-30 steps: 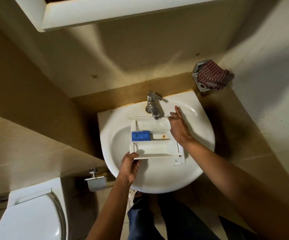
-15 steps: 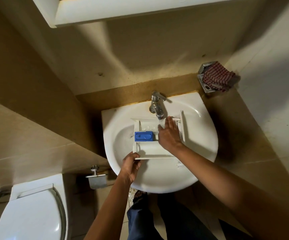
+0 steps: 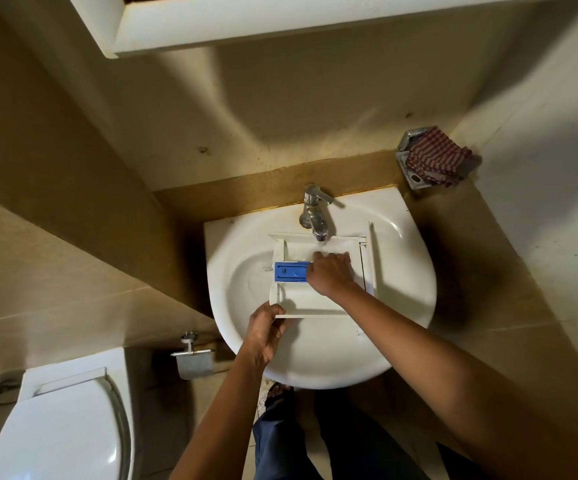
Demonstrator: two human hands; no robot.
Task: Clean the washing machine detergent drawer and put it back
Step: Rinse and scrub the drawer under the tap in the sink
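Water (image 3: 326, 247) appeared to run from the tap (image 3: 316, 216) into the back compartment of the detergent drawer (image 3: 315, 301), where a white splash showed just under the spout. The drawer lay flat across the bowl of the sink (image 3: 408, 306), its far edge under the tap, probably so that the runoff fell into the basin and not onto the floor. The left hand (image 3: 266, 332) gripped the drawer's near left corner, fingers curled round the edge, which I judged was meant to steady it against the rubbing. The right hand (image 3: 329, 276) rested palm down on the middle of the drawer, touching the right end of the blue insert (image 3: 290, 271). Its fingers reached toward the wet compartment and were blurred; they looked spread rather than clenched, and no cloth or brush showed in them, so it seemed to be scrubbing with bare fingertips. A checked cloth (image 3: 441, 157) sat on a metal holder (image 3: 415, 180) on the wall to the right, well apart from the sink and untouched. A toilet (image 3: 62, 431) stood at lower left, with a paper holder (image 3: 194, 365) between it and the sink. By my reading the task was in its washing stage, with the return of the drawer to the machine not yet begun.
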